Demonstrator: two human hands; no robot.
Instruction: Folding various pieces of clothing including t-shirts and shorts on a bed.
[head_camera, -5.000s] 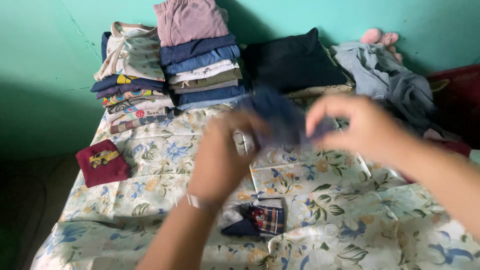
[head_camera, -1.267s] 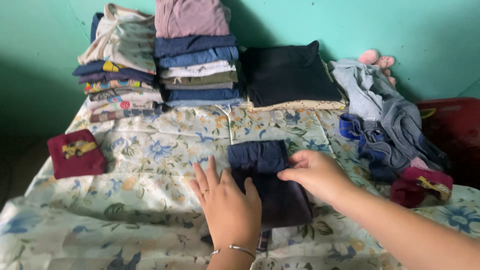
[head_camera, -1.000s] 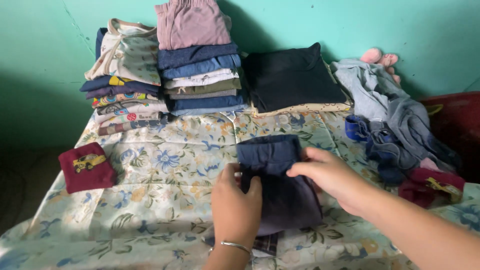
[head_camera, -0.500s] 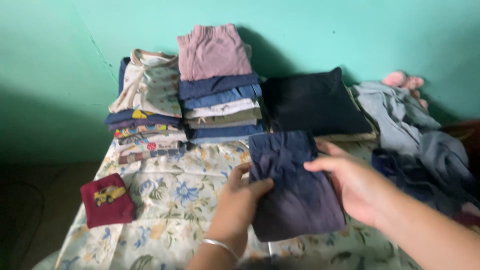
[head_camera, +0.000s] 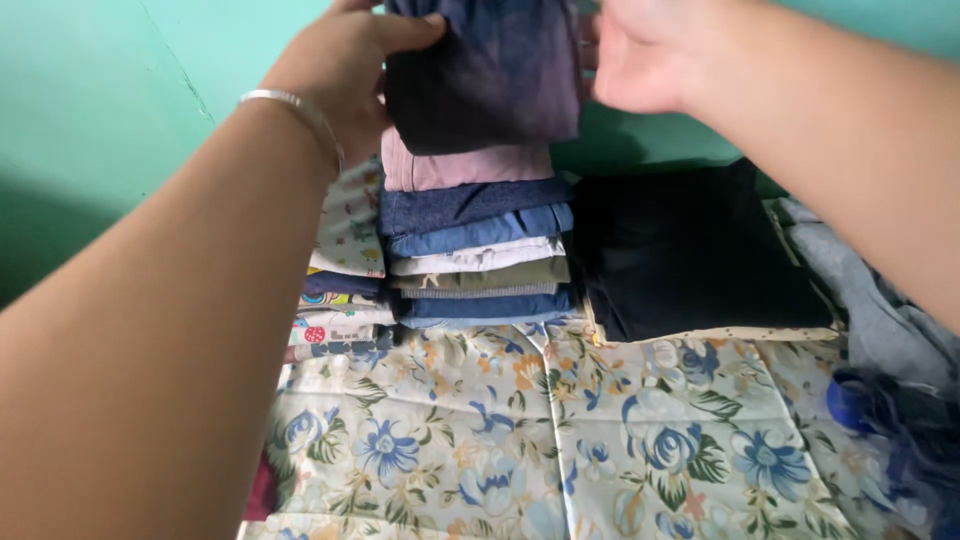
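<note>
Both hands (head_camera: 345, 70) hold the folded navy garment (head_camera: 485, 70) atop the middle stack (head_camera: 475, 250)

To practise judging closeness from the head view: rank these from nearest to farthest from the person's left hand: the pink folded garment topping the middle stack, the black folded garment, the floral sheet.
1. Pink folded garment: just below the left hand, top of the middle stack.
2. Black folded garment: lower right, beside that stack.
3. Floral sheet: lowest, in front of the stacks.
</note>
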